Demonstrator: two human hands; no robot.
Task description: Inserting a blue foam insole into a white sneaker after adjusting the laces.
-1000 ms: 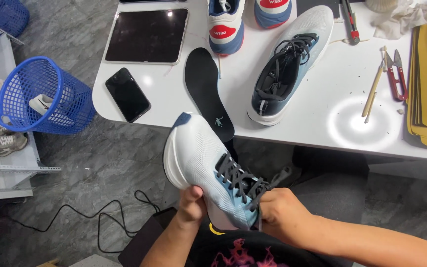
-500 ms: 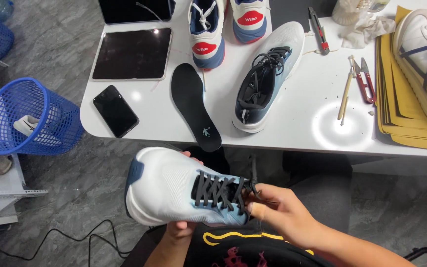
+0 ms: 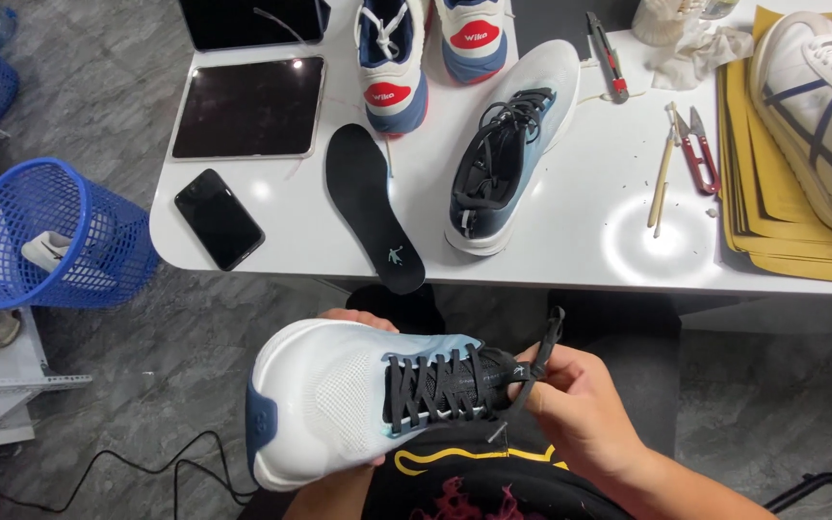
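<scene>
The white and pale-blue shoe is held over the person's lap, just below the near edge of the white surface. Its long axis runs roughly left to right across the view, toe and dark-blue toe patch to the left, collar and tongue to the right, lacing facing up.

The right hand sits at the collar end of that shoe. Its fingers are closed on the black lace, pinching it where it leaves the top eyelets, so the lace end stands up and away from the shoe toward the surface. The lace lies directly in this hand's grip; the laced rows run leftward from the fingers along the shoe's length.

The left hand is mostly hidden behind and under the shoe; only fingertips show over the far side near the midfoot. It appears wrapped around the sole, holding the shoe, though the grip itself cannot be seen.

The right hand is the nearer one to the lace.

Beyond the shoe, on the surface, lie a black insole directly ahead, a matching shoe to its right, a black phone to its left, and red snips further right
</scene>
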